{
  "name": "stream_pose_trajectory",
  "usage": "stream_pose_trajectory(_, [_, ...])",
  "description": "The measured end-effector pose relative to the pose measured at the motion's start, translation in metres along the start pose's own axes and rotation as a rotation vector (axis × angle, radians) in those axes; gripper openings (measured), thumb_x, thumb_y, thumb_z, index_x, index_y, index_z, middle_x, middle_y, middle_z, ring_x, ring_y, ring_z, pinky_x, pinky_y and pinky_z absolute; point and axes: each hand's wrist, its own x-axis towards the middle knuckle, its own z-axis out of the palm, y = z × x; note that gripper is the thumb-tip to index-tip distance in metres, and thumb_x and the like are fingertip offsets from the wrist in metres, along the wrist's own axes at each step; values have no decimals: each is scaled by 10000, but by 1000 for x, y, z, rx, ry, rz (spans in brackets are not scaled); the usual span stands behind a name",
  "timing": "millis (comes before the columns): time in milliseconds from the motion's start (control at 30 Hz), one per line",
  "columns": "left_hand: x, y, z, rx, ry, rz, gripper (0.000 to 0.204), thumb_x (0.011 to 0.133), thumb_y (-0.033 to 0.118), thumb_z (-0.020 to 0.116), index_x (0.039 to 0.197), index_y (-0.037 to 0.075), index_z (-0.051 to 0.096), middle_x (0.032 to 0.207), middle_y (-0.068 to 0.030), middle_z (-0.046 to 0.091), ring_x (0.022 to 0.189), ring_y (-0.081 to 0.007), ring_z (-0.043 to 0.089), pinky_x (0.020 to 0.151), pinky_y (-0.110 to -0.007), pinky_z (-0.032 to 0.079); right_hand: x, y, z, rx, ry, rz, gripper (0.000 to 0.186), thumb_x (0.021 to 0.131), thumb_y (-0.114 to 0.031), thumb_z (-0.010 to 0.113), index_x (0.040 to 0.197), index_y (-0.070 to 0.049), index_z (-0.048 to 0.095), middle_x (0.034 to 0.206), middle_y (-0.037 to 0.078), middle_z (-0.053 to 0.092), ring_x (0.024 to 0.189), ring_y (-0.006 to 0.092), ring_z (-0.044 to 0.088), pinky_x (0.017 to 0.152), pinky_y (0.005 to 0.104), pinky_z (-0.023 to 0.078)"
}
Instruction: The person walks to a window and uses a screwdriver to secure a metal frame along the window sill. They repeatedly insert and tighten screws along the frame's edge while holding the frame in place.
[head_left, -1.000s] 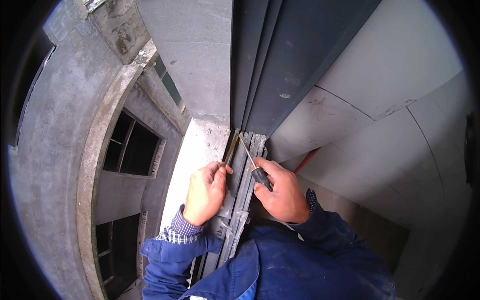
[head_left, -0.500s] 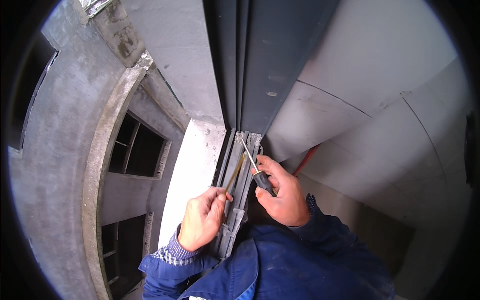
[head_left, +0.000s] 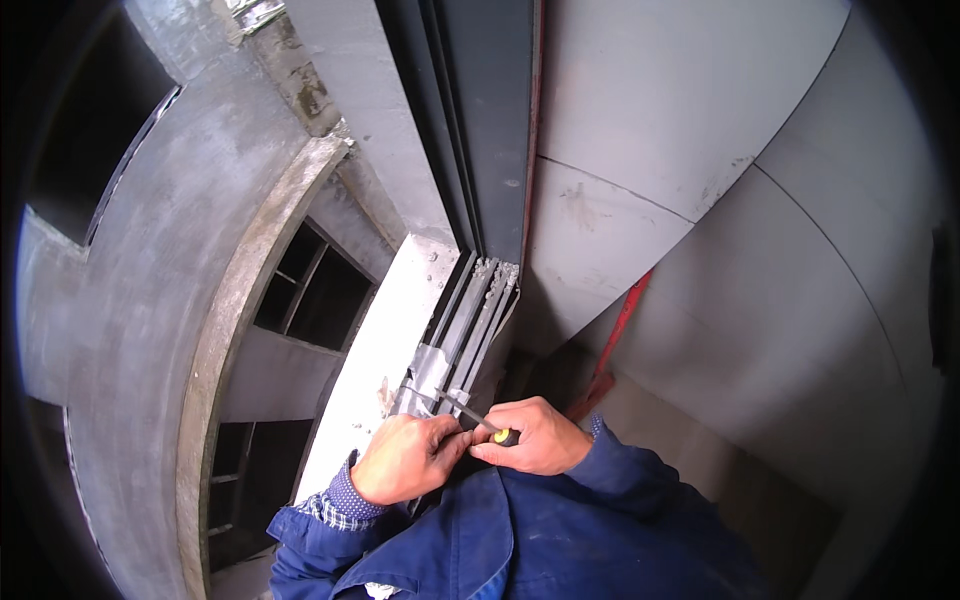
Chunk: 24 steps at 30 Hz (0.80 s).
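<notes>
My right hand (head_left: pixel 535 438) is closed round a screwdriver (head_left: pixel 470 411), whose dark shaft slants up to the left over the window frame track. Part of its black handle, with a yellow patch, shows between the fingers. My left hand (head_left: pixel 405 460) is closed in a pinch, its fingertips close to those of the right; whatever it grips is hidden. Both hands are over the near end of the grey metal track (head_left: pixel 470 310), which has several parallel grooves and crumbly debris at its far end. A silvery film (head_left: pixel 428 370) covers part of the track just beyond the hands.
A white sill (head_left: pixel 365 365) runs along the track's left, with small crumbs and a scrap on it. The dark upright frame (head_left: pixel 490 130) rises at the far end. Pale panels (head_left: pixel 640 120) stand to the right, near a red strip (head_left: pixel 622 320). Outside is a grey wall with windows.
Both hands have drawn back along the track toward my body and closer together. The screwdriver has left the far end. The thin yellowish strip in my left hand is out of sight.
</notes>
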Motion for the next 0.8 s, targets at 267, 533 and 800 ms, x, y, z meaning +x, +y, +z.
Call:
stream_pose_trajectory(267, [-32, 5, 18, -18, 82, 40, 178, 943, 221, 678, 923, 49, 720, 658, -192, 657, 602, -384, 673, 568, -472, 533, 1, -8, 6, -86, -131, -13, 192, 836, -142, 782, 935, -4, 692, 779, 192, 643, 691, 358, 657, 636, 391, 518])
stream_pose_trajectory(533, [-31, -5, 57, -208, 423, 23, 331, 935, 340, 656, 952, 11, 632, 745, -224, 670, 746, -448, 673, 643, -536, 535, -12, 43, -22, -65, -37, 97, 168, 904, -134, 764, 871, 19, 702, 706, 48, 679, 577, 120, 594, 559, 285, 476])
stream_pose_trajectory(800, [9, -29, 103, -259, 885, 23, 249, 848, 248, 700, 793, 7, 669, 763, -231, 677, 759, -455, 661, 689, -534, 520, 65, 31, -35, 347, -111, 298, 182, 1026, -155, 599, 950, 10, 587, 931, 145, 674, 758, 203, 630, 671, 333, 513])
